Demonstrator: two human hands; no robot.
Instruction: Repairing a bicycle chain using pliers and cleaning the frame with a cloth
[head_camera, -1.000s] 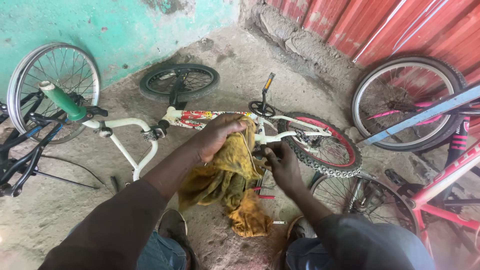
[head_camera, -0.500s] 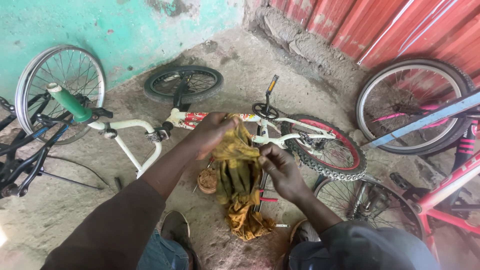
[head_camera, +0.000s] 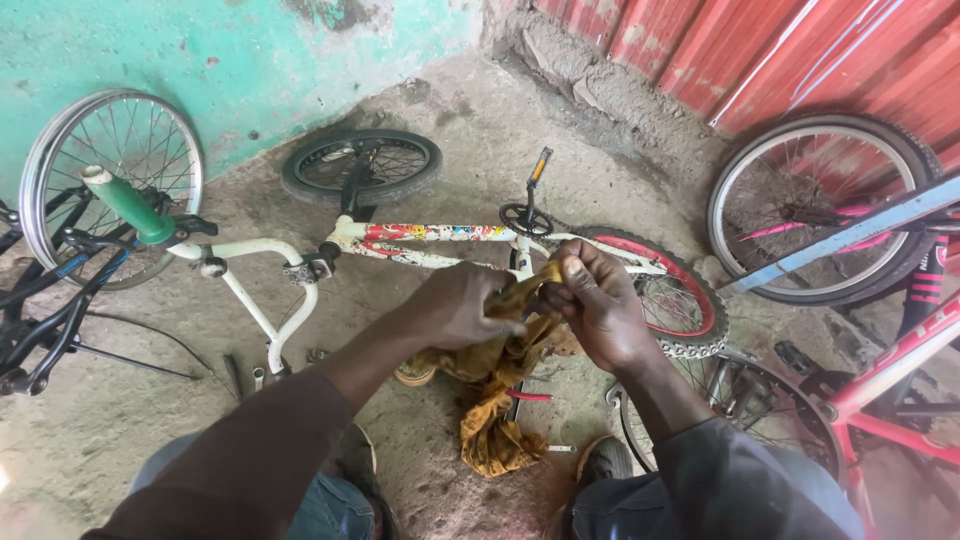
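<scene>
Left hand (head_camera: 462, 305) and right hand (head_camera: 598, 305) both clenched on yellow rag (head_camera: 495, 400) — gripping its top edge between them, fingers pinched tight. Rag hangs down below hands, bunched, lower end near dirt floor (head_camera: 120, 450). Behind hands: small white bicycle (head_camera: 420, 240) lying on its side, green handlebar grip (head_camera: 125, 205) at left — red-rimmed rear wheel (head_camera: 665, 295) just beside right hand.

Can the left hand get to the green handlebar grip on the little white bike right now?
Probably not right away. The left hand is busy gripping the yellow rag together with the right hand. The green handlebar grip lies far off to the left, though nothing blocks the way if the rag is let go.
</scene>
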